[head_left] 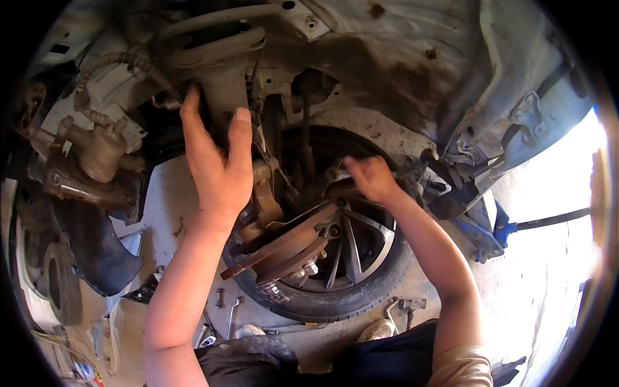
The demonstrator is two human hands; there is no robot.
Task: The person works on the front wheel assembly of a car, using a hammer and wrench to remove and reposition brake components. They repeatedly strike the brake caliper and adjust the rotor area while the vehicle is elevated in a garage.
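My left hand (219, 168) is raised to a grey strut body (219, 87) under the vehicle, thumb and forefinger spread against it, gripping it. My right hand (371, 180) is closed, somewhat blurred, around something metallic and unclear near the back of the wheel well. Between the hands are a rusty knuckle (265, 193) and brake disc (277, 251), tilted above a loose alloy wheel (354, 271) lying on the ground. A brake caliper (97, 155) sits at the left with its coiled-sleeve hose.
A blue jack (487, 235) with a black handle stands at right. Wrenches (233, 316) and other metal tools lie near my shoes (374, 331). A spare tyre (62, 284) and dark plastic liner (93, 251) are at left. The wheel arch (400, 58) curves overhead.
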